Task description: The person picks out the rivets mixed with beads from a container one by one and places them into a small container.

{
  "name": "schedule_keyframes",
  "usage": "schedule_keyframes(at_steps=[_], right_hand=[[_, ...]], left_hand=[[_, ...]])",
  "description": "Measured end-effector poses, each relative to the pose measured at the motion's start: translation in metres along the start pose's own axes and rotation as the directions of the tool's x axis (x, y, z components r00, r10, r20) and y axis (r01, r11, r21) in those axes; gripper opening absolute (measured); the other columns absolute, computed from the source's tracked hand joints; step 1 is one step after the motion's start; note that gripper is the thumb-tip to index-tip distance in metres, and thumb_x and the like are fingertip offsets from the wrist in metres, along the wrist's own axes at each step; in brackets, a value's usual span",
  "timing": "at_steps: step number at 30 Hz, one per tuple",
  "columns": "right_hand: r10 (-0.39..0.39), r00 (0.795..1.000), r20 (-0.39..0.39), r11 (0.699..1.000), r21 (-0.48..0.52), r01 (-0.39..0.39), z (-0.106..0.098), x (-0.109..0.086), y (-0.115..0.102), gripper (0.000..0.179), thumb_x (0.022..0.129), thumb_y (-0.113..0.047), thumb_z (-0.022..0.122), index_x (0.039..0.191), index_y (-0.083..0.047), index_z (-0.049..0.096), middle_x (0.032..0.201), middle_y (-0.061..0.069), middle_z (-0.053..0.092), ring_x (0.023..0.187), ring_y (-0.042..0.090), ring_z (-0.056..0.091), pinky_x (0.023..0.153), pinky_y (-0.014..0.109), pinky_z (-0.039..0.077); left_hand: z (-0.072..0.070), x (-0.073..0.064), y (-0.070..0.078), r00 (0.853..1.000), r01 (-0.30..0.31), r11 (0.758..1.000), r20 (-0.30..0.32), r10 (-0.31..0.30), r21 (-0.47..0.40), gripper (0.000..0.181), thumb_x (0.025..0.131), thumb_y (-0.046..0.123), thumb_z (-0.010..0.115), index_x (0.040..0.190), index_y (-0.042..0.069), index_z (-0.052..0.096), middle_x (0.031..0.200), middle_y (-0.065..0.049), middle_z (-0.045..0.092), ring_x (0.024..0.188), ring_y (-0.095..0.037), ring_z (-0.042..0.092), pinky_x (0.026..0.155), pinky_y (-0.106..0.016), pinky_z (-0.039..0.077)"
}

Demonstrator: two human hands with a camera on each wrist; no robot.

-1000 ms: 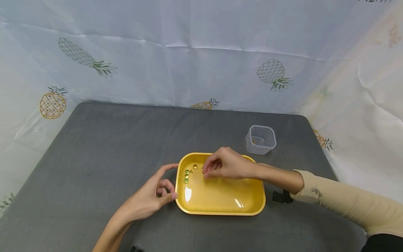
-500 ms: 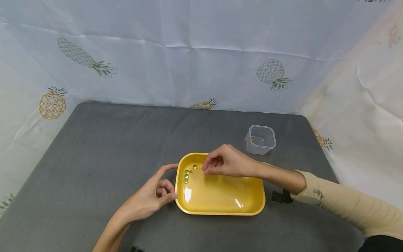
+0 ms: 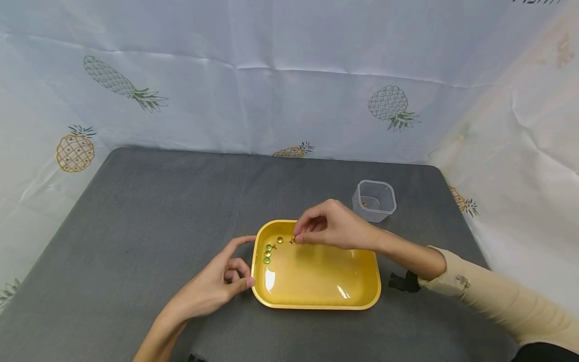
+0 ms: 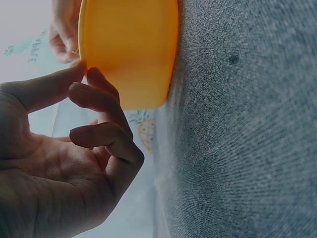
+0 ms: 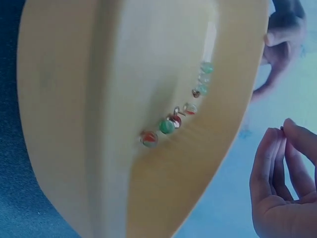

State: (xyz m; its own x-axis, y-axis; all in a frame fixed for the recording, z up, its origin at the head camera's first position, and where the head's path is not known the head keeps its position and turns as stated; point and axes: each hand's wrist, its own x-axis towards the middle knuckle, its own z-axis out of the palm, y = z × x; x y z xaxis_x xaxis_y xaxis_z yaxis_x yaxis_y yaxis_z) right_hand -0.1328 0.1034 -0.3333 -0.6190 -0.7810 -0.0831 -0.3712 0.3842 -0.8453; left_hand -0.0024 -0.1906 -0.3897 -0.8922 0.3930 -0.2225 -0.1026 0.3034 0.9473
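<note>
My left hand (image 3: pixel 216 285) holds the left end of a yellow tray (image 3: pixel 316 305), thumb and index finger at its rim. The other fingers curl in outside the wall. Over the tray's far side, my right hand (image 3: pixel 336 226) pinches a tiny dark speck-like thing (image 5: pixel 282 128) between thumb and index fingertips; its kind is too small to tell. Right by those fingertips in the head view is a small gold pin-like piece (image 3: pixel 291 241). Along the tray's far left corner runs a curved row of glass marbles, with a green marble (image 5: pixel 167 126) and a red-streaked marble (image 5: pixel 148 139) at one end.
A clear plastic tub (image 3: pixel 374 201) with a small gold thing inside stands behind the tray on the right. The grey cloth-covered table (image 3: pixel 181 191) meets a pineapple-print curtain (image 3: pixel 271 100) at the back.
My right hand has risen a little and shifted right, away from the row; the small gold piece by its fingertips now shows more fully. My left hand and the tray have stayed put.
</note>
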Motion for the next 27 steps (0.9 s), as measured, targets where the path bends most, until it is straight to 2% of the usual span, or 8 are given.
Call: schedule_keyframes(at_steps=[5, 10, 18, 23, 27], right_hand=[[0.010, 1.000, -0.028, 1.000, 0.028, -0.009, -0.005, -0.001, -0.002, 0.010, 0.093, -0.007, 0.086, 0.099, -0.014, 0.082, 0.095, 0.006, 0.083, 0.085, 0.033, 0.076, 0.079, 0.029, 0.065], [-0.009, 0.998, -0.065, 1.000, 0.028, 0.011, -0.011, -0.004, -0.005, 0.011, 0.093, -0.007, 0.085, 0.100, -0.015, 0.083, 0.094, 0.004, 0.081, 0.082, 0.028, 0.075, 0.078, 0.029, 0.065], [-0.029, 0.996, -0.088, 0.999, 0.027, 0.032, -0.019, -0.009, -0.005, 0.012, 0.094, -0.008, 0.085, 0.105, -0.009, 0.083, 0.097, 0.008, 0.081, 0.082, 0.018, 0.075, 0.081, 0.030, 0.066], [-0.031, 0.992, -0.123, 0.999, 0.013, 0.033, -0.026, -0.014, -0.005, 0.012, 0.094, -0.010, 0.086, 0.106, -0.011, 0.083, 0.099, 0.001, 0.081, 0.085, 0.023, 0.077, 0.083, 0.030, 0.066], [-0.038, 0.988, -0.153, 0.999, 0.007, 0.039, -0.031, -0.019, -0.004, 0.012, 0.094, -0.010, 0.085, 0.106, -0.009, 0.083, 0.101, 0.002, 0.081, 0.086, 0.022, 0.077, 0.083, 0.030, 0.066]], left_hand=[[0.000, 0.000, 0.000, 1.000, -0.002, 1.000, -0.006, 0.002, 0.003, 0.082, 0.101, 0.008, 0.074, 0.167, 0.016, 0.027, 0.093, -0.009, 0.067, 0.066, -0.009, 0.058, 0.063, -0.024, 0.049], [0.001, -0.001, -0.001, 1.000, -0.012, 1.000, -0.008, 0.012, 0.008, 0.082, 0.101, 0.008, 0.074, 0.167, 0.016, 0.028, 0.092, -0.009, 0.067, 0.065, -0.011, 0.059, 0.063, -0.024, 0.048], [0.001, -0.001, -0.001, 1.000, -0.018, 1.000, -0.010, 0.018, 0.005, 0.081, 0.101, 0.008, 0.074, 0.167, 0.016, 0.028, 0.092, -0.009, 0.067, 0.065, -0.009, 0.058, 0.062, -0.024, 0.048], [0.001, -0.001, -0.001, 1.000, -0.017, 1.000, -0.011, 0.017, 0.010, 0.081, 0.101, 0.009, 0.075, 0.167, 0.015, 0.028, 0.093, -0.009, 0.067, 0.065, -0.008, 0.058, 0.062, -0.024, 0.048], [0.001, -0.001, -0.001, 1.000, -0.014, 1.000, -0.008, 0.014, 0.010, 0.081, 0.101, 0.008, 0.074, 0.167, 0.015, 0.028, 0.093, -0.009, 0.067, 0.065, -0.008, 0.058, 0.061, -0.024, 0.048]])
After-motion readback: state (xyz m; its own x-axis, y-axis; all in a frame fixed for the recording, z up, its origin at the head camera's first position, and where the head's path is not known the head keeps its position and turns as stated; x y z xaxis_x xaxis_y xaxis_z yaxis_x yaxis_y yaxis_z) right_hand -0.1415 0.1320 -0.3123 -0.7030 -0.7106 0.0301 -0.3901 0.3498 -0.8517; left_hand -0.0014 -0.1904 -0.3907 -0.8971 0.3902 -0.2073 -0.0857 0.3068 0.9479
